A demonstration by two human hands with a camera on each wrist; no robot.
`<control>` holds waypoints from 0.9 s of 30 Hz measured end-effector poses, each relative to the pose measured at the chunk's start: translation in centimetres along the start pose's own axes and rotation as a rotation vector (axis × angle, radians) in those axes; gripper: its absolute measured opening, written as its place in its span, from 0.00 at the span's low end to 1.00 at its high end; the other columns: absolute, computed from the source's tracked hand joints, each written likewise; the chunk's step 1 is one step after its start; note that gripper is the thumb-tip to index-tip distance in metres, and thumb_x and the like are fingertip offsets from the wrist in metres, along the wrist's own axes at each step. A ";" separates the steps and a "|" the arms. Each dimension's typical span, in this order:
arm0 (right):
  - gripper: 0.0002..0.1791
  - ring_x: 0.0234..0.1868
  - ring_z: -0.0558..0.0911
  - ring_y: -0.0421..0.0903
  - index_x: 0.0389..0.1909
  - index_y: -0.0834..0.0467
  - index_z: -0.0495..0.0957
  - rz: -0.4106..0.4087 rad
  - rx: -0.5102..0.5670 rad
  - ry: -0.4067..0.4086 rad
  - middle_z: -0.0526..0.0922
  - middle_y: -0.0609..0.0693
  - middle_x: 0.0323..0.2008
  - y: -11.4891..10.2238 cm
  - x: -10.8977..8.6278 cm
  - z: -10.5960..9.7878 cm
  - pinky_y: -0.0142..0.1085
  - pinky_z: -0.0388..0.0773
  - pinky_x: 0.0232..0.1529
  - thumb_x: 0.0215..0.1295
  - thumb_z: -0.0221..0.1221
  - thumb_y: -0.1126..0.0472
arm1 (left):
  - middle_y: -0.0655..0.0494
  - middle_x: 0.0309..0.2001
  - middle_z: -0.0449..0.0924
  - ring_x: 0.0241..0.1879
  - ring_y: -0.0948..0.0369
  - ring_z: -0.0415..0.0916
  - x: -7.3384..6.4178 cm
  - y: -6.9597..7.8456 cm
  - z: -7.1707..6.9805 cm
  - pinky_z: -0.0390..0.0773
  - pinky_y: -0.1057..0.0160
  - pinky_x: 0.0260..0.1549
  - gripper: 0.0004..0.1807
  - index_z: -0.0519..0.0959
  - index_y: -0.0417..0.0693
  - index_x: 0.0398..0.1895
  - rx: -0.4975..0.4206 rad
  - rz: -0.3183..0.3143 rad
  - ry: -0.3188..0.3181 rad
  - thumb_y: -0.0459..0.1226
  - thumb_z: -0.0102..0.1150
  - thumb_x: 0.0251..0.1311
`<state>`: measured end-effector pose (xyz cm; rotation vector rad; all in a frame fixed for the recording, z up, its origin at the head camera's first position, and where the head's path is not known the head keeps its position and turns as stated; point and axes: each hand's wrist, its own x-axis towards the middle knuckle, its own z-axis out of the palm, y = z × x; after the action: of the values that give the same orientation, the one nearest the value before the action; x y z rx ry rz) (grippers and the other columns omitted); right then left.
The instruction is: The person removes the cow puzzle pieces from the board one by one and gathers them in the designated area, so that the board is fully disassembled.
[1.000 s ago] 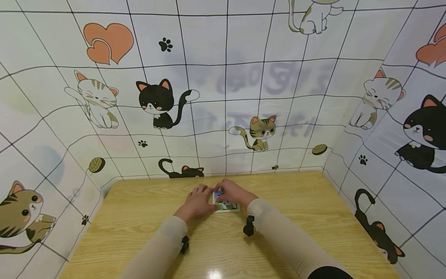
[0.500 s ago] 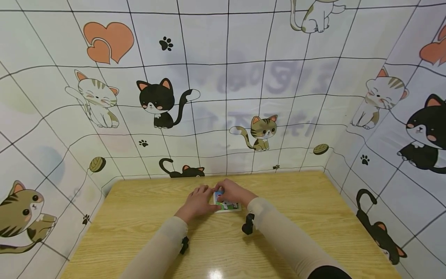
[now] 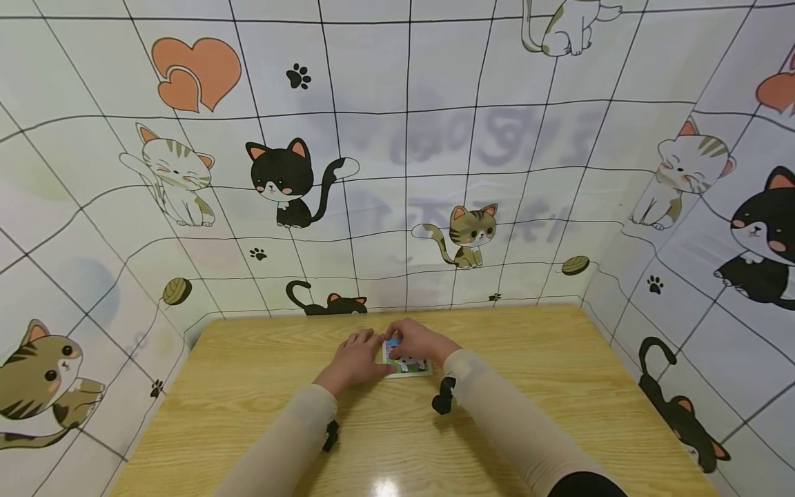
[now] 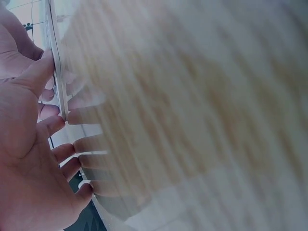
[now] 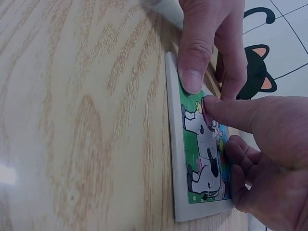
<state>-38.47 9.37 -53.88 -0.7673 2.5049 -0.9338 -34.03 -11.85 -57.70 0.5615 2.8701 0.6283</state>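
A small jigsaw puzzle [image 3: 413, 367] with a cartoon cow on green and blue lies flat in its white frame [image 5: 178, 159] near the table's back edge. The left hand [image 3: 352, 362] steadies its left side. That hand's thumb presses on the front left corner, and its other fingers spread onto the tabletop. From the right, the right hand [image 3: 419, 340] reaches over the picture, its fingers curled. Its thumb and index finger pinch at a piece in the far left corner, mostly hidden beneath them. In the right wrist view the cow's body [image 5: 208, 149] shows between the hands.
The wooden table [image 3: 279, 435] reaches back to a white wall sheet [image 3: 373, 159] printed with grid lines and cartoon cats. Both forearms, in beige sleeves with black wrist devices [image 3: 444, 396], cross the table's front part.
The hands and puzzle hold nearly the same pose throughout. The whole head view has shifted slightly to the right.
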 end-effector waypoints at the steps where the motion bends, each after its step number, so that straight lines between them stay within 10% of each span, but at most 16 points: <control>1: 0.18 0.42 0.80 0.45 0.60 0.62 0.84 0.002 -0.002 0.000 0.85 0.56 0.50 0.0 0.0 0.0 0.39 0.81 0.45 0.73 0.73 0.66 | 0.38 0.85 0.58 0.82 0.33 0.55 0.0 0.1 0.0 0.57 0.25 0.76 0.49 0.68 0.53 0.86 0.007 0.005 0.005 0.67 0.67 0.70; 27: 0.20 0.54 0.79 0.50 0.62 0.60 0.83 -0.002 -0.027 0.089 0.82 0.55 0.54 0.9 -0.2 1.2 0.49 0.80 0.57 0.73 0.74 0.63 | 0.37 0.84 0.58 0.82 0.32 0.54 0.2 0.0 0.2 0.55 0.25 0.77 0.50 0.68 0.52 0.86 0.012 0.002 0.008 0.69 0.65 0.70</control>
<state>-38.09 9.50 -55.33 -0.7528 2.5988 -0.9570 -34.21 -11.69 -57.90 0.5651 2.8835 0.6150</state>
